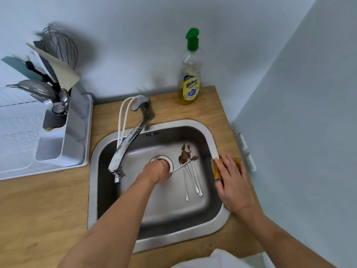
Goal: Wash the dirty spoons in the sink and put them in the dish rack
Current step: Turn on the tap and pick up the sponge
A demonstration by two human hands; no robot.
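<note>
The left hand (157,169) was down in the sink (195,236), over the drain (163,159), its grip closed on the handle end of one dirty spoon (182,165) whose soiled bowl pointed toward 2 o'clock. The remaining spoons (191,176) lay in a loose bundle on the basin floor at 3 o'clock from the drain, bowls toward 12 o'clock, brown residue visible on them. The right hand (232,182) rested on the sponge (237,163) at the sink's right rim on the worktop (44,209); its fingers lay nearly flat, so the grip appeared wide and pressing, not closed. The step in hand appeared to be collecting one spoon and the sponge. For good execution, lift the spoon clear of the bundle so the others are not dragged, close the right grip fully on the sponge, and scrub the bowl under the faucet (125,149). The dish rack (58,149) stood at 9 o'clock; the soap bottle (190,74) at 12 o'clock.
</note>
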